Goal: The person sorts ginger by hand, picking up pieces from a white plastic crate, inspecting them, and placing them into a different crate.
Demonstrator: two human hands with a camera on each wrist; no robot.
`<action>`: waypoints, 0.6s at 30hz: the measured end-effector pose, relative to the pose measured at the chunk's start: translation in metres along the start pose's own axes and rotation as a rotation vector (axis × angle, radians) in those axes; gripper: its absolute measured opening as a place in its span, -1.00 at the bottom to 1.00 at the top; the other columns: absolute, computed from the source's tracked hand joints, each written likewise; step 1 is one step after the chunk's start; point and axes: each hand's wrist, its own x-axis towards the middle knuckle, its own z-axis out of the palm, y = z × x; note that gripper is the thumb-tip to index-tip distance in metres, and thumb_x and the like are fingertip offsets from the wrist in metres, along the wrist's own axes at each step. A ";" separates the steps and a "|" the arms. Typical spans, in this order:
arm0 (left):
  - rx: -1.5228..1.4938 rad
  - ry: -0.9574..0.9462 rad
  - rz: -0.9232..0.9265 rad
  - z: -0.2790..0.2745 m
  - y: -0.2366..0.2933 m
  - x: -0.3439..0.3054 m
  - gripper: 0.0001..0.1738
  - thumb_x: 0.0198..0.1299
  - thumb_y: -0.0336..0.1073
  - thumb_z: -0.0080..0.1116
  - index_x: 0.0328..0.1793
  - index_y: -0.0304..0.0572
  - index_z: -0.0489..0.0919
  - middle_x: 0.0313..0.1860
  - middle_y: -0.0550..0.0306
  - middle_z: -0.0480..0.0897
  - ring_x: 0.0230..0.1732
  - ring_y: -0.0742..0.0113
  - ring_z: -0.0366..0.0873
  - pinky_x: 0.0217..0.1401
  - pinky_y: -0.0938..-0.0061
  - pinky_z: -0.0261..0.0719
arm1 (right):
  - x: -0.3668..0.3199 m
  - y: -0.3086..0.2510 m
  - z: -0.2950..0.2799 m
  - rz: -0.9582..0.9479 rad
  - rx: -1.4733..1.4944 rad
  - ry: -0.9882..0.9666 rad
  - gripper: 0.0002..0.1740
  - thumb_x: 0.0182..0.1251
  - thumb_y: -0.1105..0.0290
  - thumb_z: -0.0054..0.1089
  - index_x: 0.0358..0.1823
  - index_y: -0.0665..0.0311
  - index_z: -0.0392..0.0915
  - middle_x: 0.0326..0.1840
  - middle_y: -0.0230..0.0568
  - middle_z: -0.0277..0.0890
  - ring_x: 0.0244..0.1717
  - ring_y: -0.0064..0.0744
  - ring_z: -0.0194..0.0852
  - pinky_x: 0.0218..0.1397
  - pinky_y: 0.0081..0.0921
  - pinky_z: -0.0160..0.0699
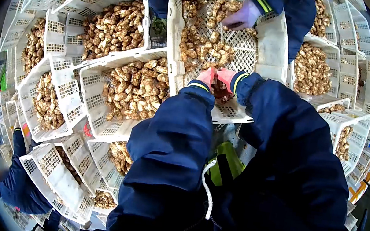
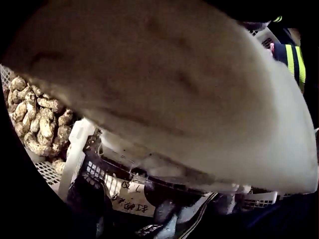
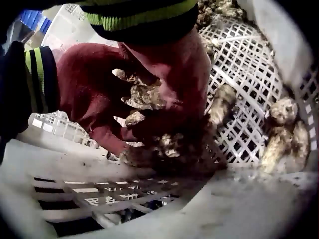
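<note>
**A:** Both hands are in at the near edge of the white crate [image 1: 273, 43]. The left hand [image 1: 206, 77] and right hand [image 1: 226, 77] are in red gloves and pressed side by side.

**B:** The right wrist view brings it close. A clump of knobbly brown pieces [image 3: 144, 95] sits between the two palms. The right hand's fingers [image 3: 192, 107] curl down over it from above, and the left hand's fingers [image 3: 107, 134] cup it from the side.

**A:** So both sets of fingers are grasping that clump?

**B:** Yes, together, low over the mesh floor and just inside the crate's near wall. Loose pieces [image 3: 284, 134] lie on the mesh in the corner, apart from the fingers.

**A:** And the left wrist view?

**B:** It's mostly blocked by a pale blur. A neighbouring crate [image 2: 75, 149] shows at the left, with the same pieces in it.

**A:** Over at the far end, another person's hand [image 1: 242, 15] in a pale glove rests on the heap. Full crates [image 1: 112, 25] crowd the left side.
</note>
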 end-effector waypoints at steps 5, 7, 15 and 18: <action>-1.475 0.159 -0.299 0.004 0.015 -0.007 -0.27 -0.06 0.08 0.17 0.23 -0.11 0.31 0.01 0.06 0.49 0.02 0.09 0.43 0.10 0.27 0.39 | 0.014 -0.061 -0.076 0.133 0.181 0.031 -0.32 -0.18 0.13 0.42 -0.04 0.30 0.34 -0.15 0.00 0.46 -0.09 0.03 0.42 -0.01 -0.28 0.43; -1.846 0.163 -0.295 -0.005 0.037 -0.028 -0.33 0.04 0.14 0.08 0.19 -0.10 0.36 -0.04 0.11 0.52 -0.03 0.12 0.46 0.07 0.25 0.41 | 0.016 -0.067 -0.095 0.128 0.162 0.051 -0.27 -0.22 0.17 0.42 -0.02 0.39 0.31 -0.15 0.07 0.44 -0.09 0.05 0.41 -0.01 -0.28 0.43; -2.095 0.261 0.310 -0.030 0.085 -0.038 -0.51 0.30 0.09 -0.29 0.07 -0.06 0.46 -0.04 0.13 0.56 -0.09 0.14 0.54 -0.08 0.21 0.54 | -0.032 -0.185 -0.224 0.511 1.658 0.513 -0.37 0.23 0.24 0.09 0.31 0.17 0.14 -0.01 -0.34 0.31 0.02 -0.45 0.29 0.00 -0.30 0.47; -2.154 0.184 0.438 -0.040 0.114 -0.071 -0.46 0.27 0.16 -0.33 0.09 -0.02 0.44 -0.06 0.10 0.56 -0.09 0.08 0.54 -0.12 0.18 0.57 | -0.063 -0.224 -0.255 0.330 1.385 0.761 -0.41 0.27 0.32 -0.05 0.34 0.20 0.11 0.17 -0.18 0.23 0.10 -0.34 0.29 0.00 -0.35 0.49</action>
